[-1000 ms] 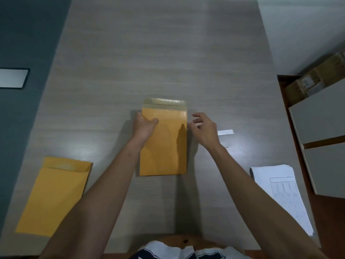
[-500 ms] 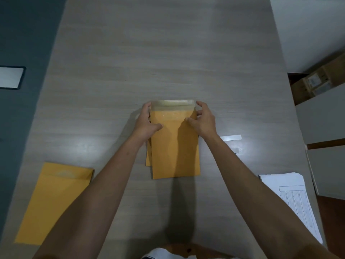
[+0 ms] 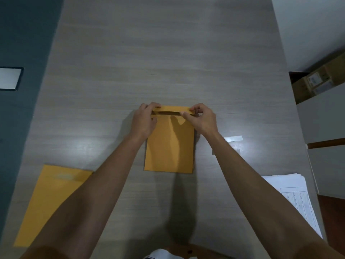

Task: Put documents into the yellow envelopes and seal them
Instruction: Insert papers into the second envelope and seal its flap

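Hands point(image 3: 144, 121) point(image 3: 202, 119) pinch envelope flap point(image 3: 172, 109) on grey wood-grain table point(image 3: 168, 53).

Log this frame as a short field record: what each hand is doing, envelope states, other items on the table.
left hand: pinches the flap's left end
right hand: pinches the flap's right end
centre envelope: flat on table, flap folded partly over, dark gap under it, not yet pressed shut
second envelope: near left, flap folded down
documents: white stack, near right edge
strips: pale strips right of centre envelope
table: grey wood grain
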Available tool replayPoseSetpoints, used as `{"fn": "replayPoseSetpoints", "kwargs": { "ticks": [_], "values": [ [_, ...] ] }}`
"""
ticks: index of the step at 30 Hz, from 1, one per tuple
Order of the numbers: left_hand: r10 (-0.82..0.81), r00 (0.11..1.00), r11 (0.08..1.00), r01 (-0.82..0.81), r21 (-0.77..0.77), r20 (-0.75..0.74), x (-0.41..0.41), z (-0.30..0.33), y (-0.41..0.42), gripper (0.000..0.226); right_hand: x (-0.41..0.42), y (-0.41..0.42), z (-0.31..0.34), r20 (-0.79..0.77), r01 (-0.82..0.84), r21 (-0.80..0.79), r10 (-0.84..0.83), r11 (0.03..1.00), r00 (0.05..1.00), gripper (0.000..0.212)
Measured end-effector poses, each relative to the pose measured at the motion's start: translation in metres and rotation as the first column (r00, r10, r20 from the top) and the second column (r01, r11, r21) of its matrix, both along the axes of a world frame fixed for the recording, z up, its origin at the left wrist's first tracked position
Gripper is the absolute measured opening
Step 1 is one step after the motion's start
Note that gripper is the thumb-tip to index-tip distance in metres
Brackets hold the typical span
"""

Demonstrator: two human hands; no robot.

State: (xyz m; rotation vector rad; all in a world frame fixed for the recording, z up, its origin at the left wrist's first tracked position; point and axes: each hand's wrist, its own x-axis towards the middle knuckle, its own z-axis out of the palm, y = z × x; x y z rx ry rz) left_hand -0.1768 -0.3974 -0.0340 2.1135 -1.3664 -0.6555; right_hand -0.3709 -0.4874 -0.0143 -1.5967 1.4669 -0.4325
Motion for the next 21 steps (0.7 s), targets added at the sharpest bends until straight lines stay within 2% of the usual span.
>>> {"fn": "replayPoseSetpoints", "kwargs": {
  "ticks": [2, 4, 7, 9, 12, 16, 18, 21],
  "values": [
    [0.018, 0.999, 1.0, -0.018, -0.002, -0.034, -0.001, -0.001, 0.0, 0.04, 0.001, 0.001, 0.001, 0.009, 0.052, 0.007, -0.052, 0.999, 0.999, 0.036],
    [0.113, 0.984, 0.994, -0.113, 0.009, -0.136, -0.004, 0.001, -0.003, 0.033, 0.001, -0.001, 0.0, 0.013, 0.101, 0.003, -0.101, 0.995, 0.995, 0.03],
    [0.3, 0.887, 0.95, -0.311, 0.028, -0.35, -0.006, 0.006, -0.008, 0.014, 0.003, -0.005, -0.002, 0.058, 0.173, 0.028, -0.175, 0.984, 0.983, 0.026],
    [0.347, 0.833, 0.93, -0.366, 0.042, -0.431, -0.003, 0.007, -0.01, 0.023, 0.004, -0.006, -0.002, 0.112, 0.211, 0.094, -0.221, 0.973, 0.969, 0.033],
    [0.391, 0.777, 0.915, -0.386, 0.117, -0.494, 0.003, 0.005, -0.009, 0.041, 0.003, -0.007, -0.001, 0.176, 0.188, 0.218, -0.228, 0.958, 0.958, 0.042],
    [0.398, 0.68, 0.913, -0.359, 0.194, -0.615, 0.0, 0.008, -0.01, 0.03, 0.004, -0.004, 0.0, 0.26, 0.114, 0.316, -0.201, 0.942, 0.944, 0.034],
    [0.403, 0.633, 0.909, -0.362, 0.207, -0.661, -0.002, 0.011, -0.01, 0.032, 0.007, -0.001, 0.005, 0.28, 0.102, 0.359, -0.211, 0.928, 0.937, 0.037],
    [0.398, 0.637, 0.915, -0.325, 0.238, -0.66, -0.006, 0.016, -0.011, 0.043, 0.01, 0.003, 0.011, 0.298, 0.103, 0.397, -0.234, 0.912, 0.925, 0.044]
  ]
}}
